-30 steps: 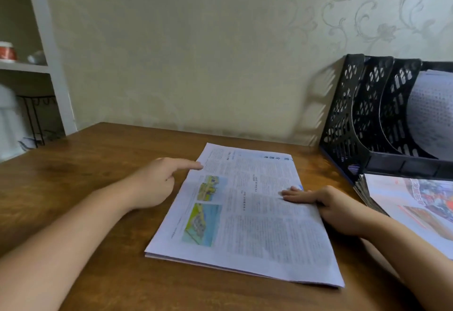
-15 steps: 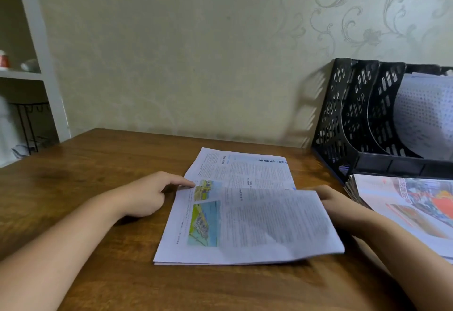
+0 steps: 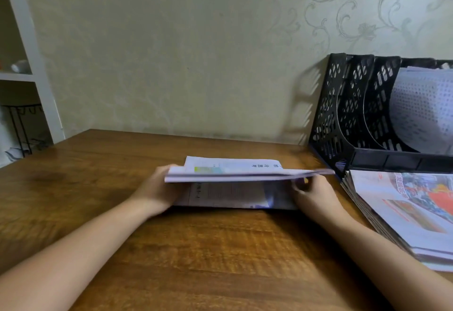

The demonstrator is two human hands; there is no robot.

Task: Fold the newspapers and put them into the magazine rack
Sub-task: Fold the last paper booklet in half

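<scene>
At the middle of the desk (image 3: pixel 171 261) the newspaper (image 3: pixel 232 176) is mid-fold: its near half is lifted and doubled toward twelve o'clock, the far half lying flat beneath. The left hand (image 3: pixel 157 193) holds the raised edge at nine o'clock of the paper, its grip closed on the sheets with the fingers hidden under them; the right hand (image 3: pixel 313 193) pinches the edge at three o'clock, a narrow grip on the same flap.

The likely trouble is a skewed fold: the loose sheets fan at the lifted edge, and if one hand leads the other the corners may miss and inner pages slide out. A crooked or bulging bundle would probably catch on the dividers of the magazine rack (image 3: pixel 348 114), which stands at two o'clock against the wall.

One slot on its right already holds a curled paper (image 3: pixel 421 114), so less room remains there. The stack of newspapers (image 3: pixel 404 212) at three to four o'clock lies just beside the right forearm and in front of the rack, crowding the path. A shelf unit (image 3: pixel 29 53) stands at ten o'clock, well apart.
</scene>
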